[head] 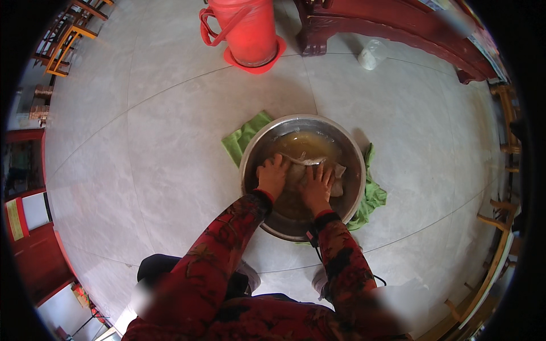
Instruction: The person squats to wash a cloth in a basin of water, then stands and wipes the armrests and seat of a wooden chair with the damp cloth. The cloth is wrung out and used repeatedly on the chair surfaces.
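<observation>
A round stainless steel basin (356, 200) on the floor before me holds cloudy, brownish water (298, 145). In it lies a wet, grey-brown cloth (294, 174), partly under the water. My left hand (273, 175) rests at the cloth's left part with bent fingers; whether it grips the fabric is hidden. Spread fingers of my right hand (318, 184) press flat on the cloth's right part. Small bubbles float on the water beyond the hands. Green cloth (247, 136) sticks out from beneath the basin's left side, and a crumpled green cloth (371, 200) lies along its right side.
Beyond the basin, a red plastic bucket (251, 34) stands on a red base. Dark red carved wooden furniture (367, 25) is at the far right, with a whitish plastic container (370, 56) beside it. Wooden furniture (503, 230) lines the right edge. My shoes (322, 281) are near the basin.
</observation>
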A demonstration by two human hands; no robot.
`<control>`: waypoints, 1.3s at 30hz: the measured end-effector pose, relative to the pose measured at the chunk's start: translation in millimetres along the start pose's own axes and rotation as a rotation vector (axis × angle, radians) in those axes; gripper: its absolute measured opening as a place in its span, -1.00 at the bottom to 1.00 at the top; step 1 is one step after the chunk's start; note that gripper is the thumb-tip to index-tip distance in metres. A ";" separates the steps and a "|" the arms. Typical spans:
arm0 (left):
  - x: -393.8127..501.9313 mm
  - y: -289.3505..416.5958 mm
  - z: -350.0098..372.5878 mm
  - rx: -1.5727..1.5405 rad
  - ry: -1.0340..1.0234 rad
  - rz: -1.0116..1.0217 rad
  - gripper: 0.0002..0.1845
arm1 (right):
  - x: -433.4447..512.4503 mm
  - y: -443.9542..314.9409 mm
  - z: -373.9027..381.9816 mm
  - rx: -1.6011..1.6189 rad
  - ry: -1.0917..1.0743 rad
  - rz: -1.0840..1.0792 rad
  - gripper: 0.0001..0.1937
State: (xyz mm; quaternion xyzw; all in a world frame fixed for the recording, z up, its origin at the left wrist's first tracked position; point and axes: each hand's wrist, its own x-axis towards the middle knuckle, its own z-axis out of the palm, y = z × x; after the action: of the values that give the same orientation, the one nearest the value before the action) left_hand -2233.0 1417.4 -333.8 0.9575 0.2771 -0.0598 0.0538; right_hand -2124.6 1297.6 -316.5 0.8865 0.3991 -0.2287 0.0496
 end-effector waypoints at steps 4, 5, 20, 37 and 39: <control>0.9 -1.8 -18.4 -0.347 -0.119 -0.110 -0.61 | -5.1 10.6 -9.6 0.043 -0.037 -0.152 -0.31; -1.5 -1.2 -23.2 -0.488 -0.120 -0.154 -0.62 | -7.0 15.4 -12.9 0.154 0.038 -0.161 -0.33; -4.7 -16.4 -30.8 -1.548 -0.494 -0.684 -0.88 | -30.7 48.4 3.2 1.721 -0.253 0.492 -0.58; -8.5 53.6 -69.2 -1.015 0.213 -0.329 -0.74 | -22.6 -24.1 8.7 2.396 -0.150 0.311 -0.61; -11.9 52.4 -75.4 -1.154 0.212 -0.122 -0.73 | -25.9 -16.4 -20.7 2.362 -0.134 0.532 -0.62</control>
State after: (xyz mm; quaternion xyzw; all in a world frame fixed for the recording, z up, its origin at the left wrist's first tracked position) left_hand -2208.4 1377.5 -254.0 0.7563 0.3233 0.1939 0.5347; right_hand -2143.9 1296.5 -284.9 0.4264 -0.2531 -0.4799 -0.7238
